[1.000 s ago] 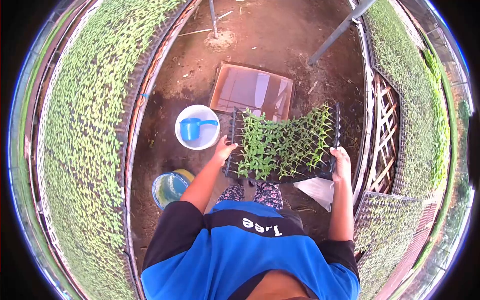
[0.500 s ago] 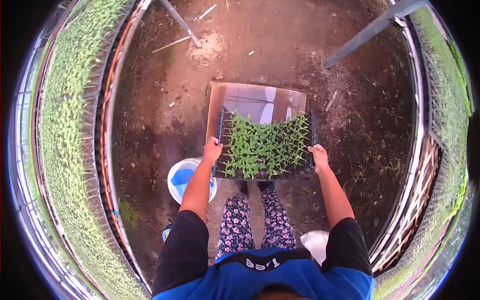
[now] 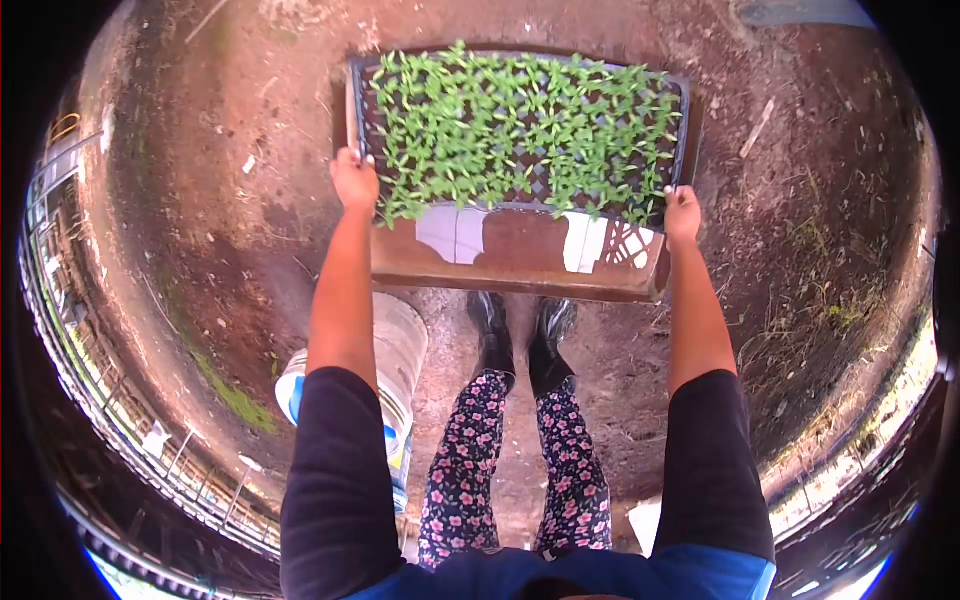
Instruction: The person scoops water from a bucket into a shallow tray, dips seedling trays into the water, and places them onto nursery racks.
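A black seedling tray [image 3: 684, 125] full of small green seedlings [image 3: 520, 130] spans between my two hands. My left hand [image 3: 355, 180] is closed on its left edge near the front corner. At the opposite side, my right hand [image 3: 683, 213] grips the right edge, also near the front corner. Under the tray is a shallow rectangular basin [image 3: 510, 274] of water with brown edges. Water shows along its near side, with bright reflections. The tray covers most of the far part, and I cannot tell how deep its underside sits.
A whitish bucket [image 3: 400, 340] with something blue at its mouth stands left of my legs, partly behind my left arm. My black boots [image 3: 490, 330] are on the bare soil just before the basin. A white object [image 3: 645, 522] lies low on the right.
The tray has moved forward from the basin's near side to its far side, uncovering the near water. Both hands keep their hold. The head view has tilted, showing more of the boots and bucket.
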The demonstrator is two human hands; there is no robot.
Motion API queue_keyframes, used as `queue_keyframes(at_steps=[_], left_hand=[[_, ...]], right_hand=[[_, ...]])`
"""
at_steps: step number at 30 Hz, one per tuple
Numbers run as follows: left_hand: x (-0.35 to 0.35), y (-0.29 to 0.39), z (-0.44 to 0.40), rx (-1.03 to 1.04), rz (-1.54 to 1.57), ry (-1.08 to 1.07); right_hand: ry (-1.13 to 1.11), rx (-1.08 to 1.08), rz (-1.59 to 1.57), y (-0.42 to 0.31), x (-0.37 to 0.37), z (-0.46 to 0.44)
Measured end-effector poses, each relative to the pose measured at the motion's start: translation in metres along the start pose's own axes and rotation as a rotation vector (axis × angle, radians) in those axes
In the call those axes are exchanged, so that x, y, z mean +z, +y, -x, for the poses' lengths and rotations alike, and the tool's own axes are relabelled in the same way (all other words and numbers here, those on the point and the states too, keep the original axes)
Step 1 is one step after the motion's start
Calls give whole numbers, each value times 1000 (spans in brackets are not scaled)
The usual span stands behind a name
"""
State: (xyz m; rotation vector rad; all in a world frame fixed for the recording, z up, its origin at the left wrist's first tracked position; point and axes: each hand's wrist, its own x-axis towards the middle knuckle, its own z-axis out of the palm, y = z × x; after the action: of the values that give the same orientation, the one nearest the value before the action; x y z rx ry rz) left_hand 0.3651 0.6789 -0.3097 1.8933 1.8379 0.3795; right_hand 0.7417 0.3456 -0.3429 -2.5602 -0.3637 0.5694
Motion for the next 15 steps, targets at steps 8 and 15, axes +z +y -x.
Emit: queue_keyframes(at_steps=[8,15], left_hand=[[46,-76,-61,-242,94,-228],[-21,-54,37,-89,-50,158]], right_hand=[[-142,248,-108,27,7,-17],[-21,-223,110,26,-16,61]])
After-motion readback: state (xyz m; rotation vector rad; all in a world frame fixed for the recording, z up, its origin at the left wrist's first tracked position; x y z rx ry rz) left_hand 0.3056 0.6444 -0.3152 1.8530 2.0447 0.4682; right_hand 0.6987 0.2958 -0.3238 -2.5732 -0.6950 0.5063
